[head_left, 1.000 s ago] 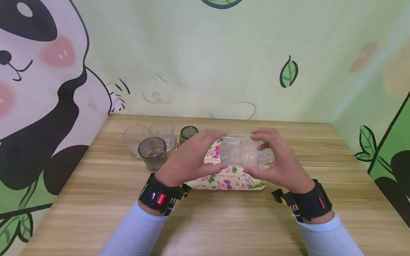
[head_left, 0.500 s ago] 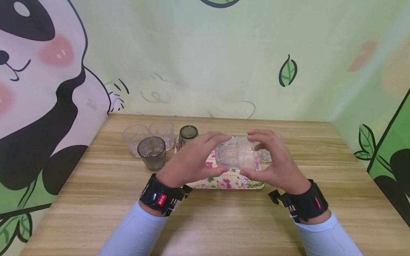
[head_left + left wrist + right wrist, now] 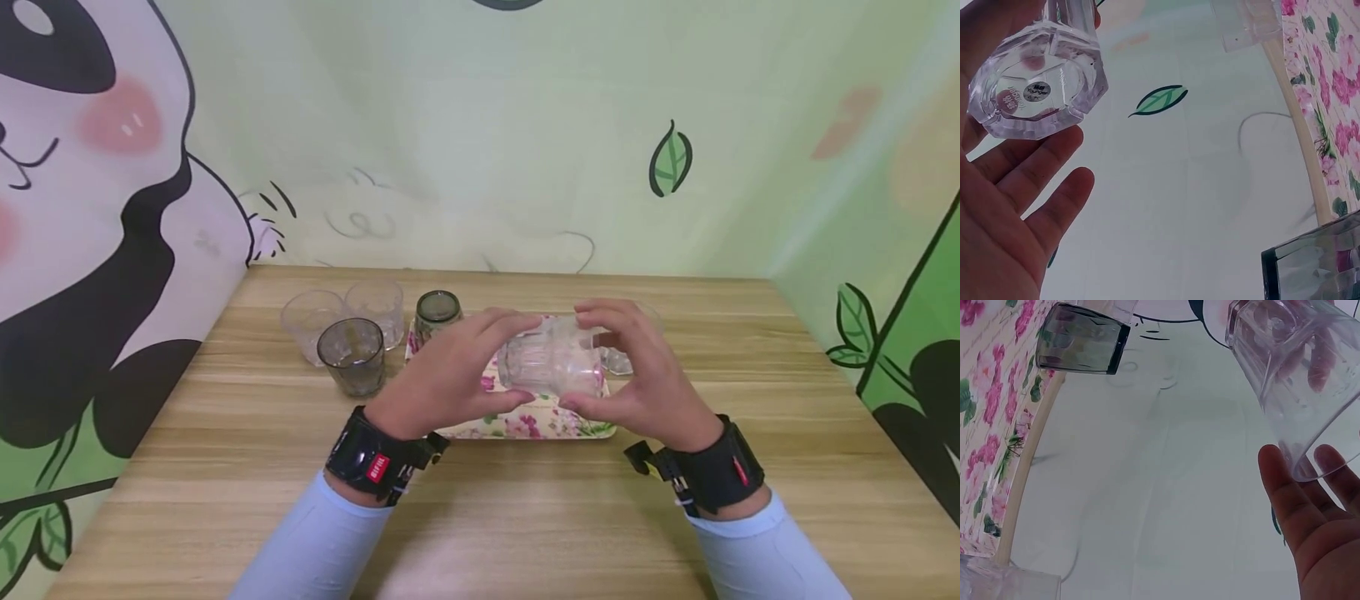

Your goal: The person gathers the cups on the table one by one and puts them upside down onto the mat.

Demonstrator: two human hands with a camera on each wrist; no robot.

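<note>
Both hands hold a clear drinking glass (image 3: 551, 358) on its side above a floral tray (image 3: 517, 428), its base to the left and its rim to the right. The left hand (image 3: 446, 367) curls its fingers and thumb around the base end. Round stickers show on the glass's base (image 3: 1038, 100) in the left wrist view. At the rim end, the right hand (image 3: 648, 371) grips with thumb and fingers; its fingertips lie along the rim in the right wrist view. An upside-down smoky grey glass (image 3: 437, 312) stands at the tray's back left corner.
Left of the tray stand two clear glasses (image 3: 303, 321) and an upright smoky grey glass (image 3: 352, 358). Another clear glass (image 3: 617, 362) is partly hidden behind the right hand. All rest on a wooden table (image 3: 480, 517) before a printed wall cloth (image 3: 465, 150).
The held glass and the right hand have shifted slightly left, and the glass lies a little more level. The left hand keeps nearly the same place; the head view has tilted slightly.
</note>
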